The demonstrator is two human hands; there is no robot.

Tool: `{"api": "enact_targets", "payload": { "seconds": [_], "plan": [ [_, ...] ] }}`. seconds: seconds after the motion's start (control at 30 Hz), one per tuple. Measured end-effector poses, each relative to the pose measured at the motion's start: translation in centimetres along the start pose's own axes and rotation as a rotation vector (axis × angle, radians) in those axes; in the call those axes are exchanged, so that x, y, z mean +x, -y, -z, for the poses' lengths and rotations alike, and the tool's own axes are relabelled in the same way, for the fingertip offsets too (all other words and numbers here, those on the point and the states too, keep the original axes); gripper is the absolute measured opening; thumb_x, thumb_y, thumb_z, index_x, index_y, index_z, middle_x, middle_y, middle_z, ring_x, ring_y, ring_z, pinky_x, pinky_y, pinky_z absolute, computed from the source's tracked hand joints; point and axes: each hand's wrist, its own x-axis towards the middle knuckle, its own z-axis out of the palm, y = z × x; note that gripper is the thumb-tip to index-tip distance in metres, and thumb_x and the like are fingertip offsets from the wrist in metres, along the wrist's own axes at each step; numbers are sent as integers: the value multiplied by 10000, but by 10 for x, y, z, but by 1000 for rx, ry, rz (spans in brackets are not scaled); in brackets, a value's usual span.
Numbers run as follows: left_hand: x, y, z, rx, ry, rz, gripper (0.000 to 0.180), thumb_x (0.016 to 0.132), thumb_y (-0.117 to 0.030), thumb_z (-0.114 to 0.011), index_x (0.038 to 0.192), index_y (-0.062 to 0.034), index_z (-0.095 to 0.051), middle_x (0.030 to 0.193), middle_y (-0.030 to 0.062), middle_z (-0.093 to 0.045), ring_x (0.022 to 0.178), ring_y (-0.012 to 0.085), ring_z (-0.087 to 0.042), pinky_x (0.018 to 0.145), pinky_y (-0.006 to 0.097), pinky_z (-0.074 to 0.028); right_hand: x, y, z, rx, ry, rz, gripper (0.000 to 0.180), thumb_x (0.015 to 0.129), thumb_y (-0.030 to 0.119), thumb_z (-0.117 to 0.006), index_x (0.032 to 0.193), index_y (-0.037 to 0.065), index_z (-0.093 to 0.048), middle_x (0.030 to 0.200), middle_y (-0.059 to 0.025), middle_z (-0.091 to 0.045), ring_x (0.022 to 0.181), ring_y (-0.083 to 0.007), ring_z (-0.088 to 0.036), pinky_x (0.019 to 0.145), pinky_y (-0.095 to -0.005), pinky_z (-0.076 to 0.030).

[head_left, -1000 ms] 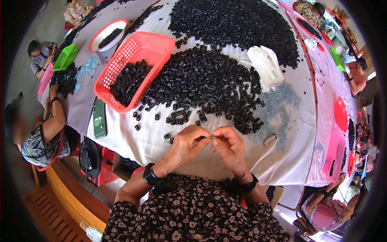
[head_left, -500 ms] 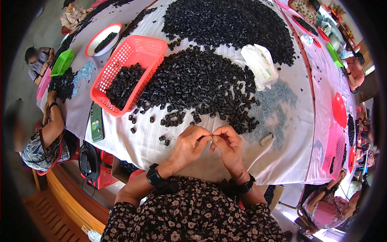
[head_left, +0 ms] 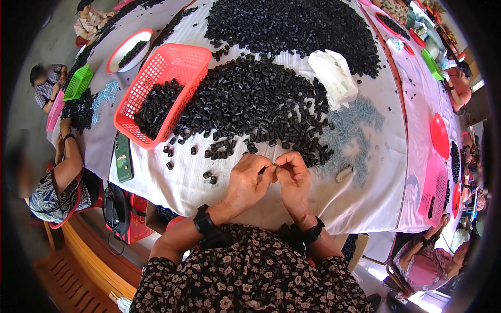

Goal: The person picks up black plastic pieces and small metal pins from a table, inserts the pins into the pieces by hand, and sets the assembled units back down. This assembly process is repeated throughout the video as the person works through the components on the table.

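Observation:
My left hand is closed in a pinch at the table's near side, and a small black piece shows in part between its fingers. Tip to tip with it, my right hand also pinches; what lies in its fingertips is too small to make out. Just beyond both hands spreads a pile of short black tubular pieces, with several loose ones at its near left. To the right of the pile lies a scatter of tiny pale blue-grey pieces, with a small pale brush-like object at its near edge.
A red plastic basket partly filled with black pieces stands left of the pile. A green phone lies near the left edge, a white plastic packet at the right. A larger black heap lies behind. Co-workers sit around the table.
Both hands have risen slightly away from me, still pinched together. The whole view has shifted a little.

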Motion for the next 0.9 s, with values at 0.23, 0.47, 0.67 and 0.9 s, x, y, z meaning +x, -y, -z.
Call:
{"api": "enact_targets", "payload": {
  "seconds": [0.23,0.47,0.67,0.9],
  "plan": [
    [6,4,2,103,1,38,41,801,-20,-599,807,-7,-561,713,114,-563,647,251,-550,562,335,-441,5,-5,2,-4,-45,73,147,861,-66,-485,975,26,-482,833,-12,-506,693,-65,-510,609,-215,-468],
    [0,28,7,257,156,4,161,795,-14,-613,946,-7,-558,812,122,-602,718,202,-592,662,276,-467,10,1,16,107,-118,96,148,863,-52,-513,993,19,-499,864,-38,-520,686,-105,-568,614,-262,-525],
    [-4,25,30,-633,137,341,213,833,58,-572,1034,-4,-544,889,31,-599,868,102,-579,783,251,-476,3,16,6,9,-28,37,113,860,-35,-545,960,10,-516,896,-51,-569,744,-130,-618,676,-259,-527],
    [-11,7,57,-720,130,382,218,821,67,-586,1014,-29,-617,969,24,-588,907,96,-561,829,253,-462,-4,31,-16,-9,128,30,105,865,-10,-559,960,10,-518,865,-53,-576,725,-114,-614,644,-228,-504]
  ]
}}
